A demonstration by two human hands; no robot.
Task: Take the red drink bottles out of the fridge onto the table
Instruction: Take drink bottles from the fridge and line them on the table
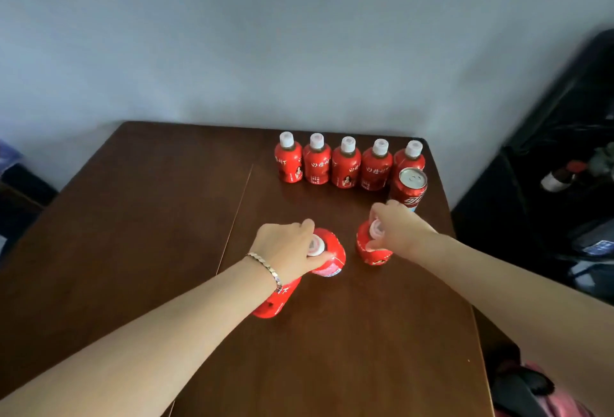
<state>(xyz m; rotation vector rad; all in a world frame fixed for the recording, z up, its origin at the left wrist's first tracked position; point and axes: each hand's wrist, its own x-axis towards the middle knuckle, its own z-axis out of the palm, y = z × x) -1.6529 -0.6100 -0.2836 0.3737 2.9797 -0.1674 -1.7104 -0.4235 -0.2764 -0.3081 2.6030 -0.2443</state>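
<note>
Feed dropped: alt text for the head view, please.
A person's left grip holds a red bottle by its cap and the right grip holds a second bottle likewise, at a dark wooden table. Five more bottles stand in a row at the far edge, a red can before the rightmost.

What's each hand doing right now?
Left hand: grips a red bottle by its cap.
Right hand: grips a second red bottle by its cap.
</note>
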